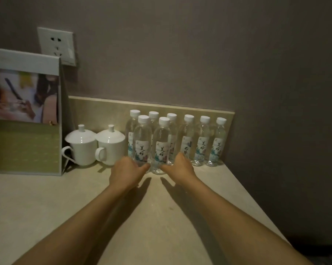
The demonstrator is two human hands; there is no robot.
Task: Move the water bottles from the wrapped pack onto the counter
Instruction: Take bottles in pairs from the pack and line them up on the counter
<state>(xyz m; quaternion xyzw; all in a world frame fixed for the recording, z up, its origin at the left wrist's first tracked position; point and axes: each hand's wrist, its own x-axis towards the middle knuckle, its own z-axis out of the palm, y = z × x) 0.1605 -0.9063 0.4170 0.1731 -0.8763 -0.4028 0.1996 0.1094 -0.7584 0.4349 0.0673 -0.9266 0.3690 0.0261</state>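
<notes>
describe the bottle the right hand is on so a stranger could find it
Start at the beige stone counter and find the row of clear plastic water bottles with white caps along the back wall. Two stand in front of that row; the front right bottle is the one, with the right hand at its base.

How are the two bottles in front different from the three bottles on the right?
The two front bottles stand nearer the counter's edge; the three right bottles stand further back, by the wall. The left hand and right hand are at the front pair's bases; nobody touches the right three. The front pair hides bottles behind it; the right three form one open row. All are clear, white-capped, upright and labelled.
</notes>
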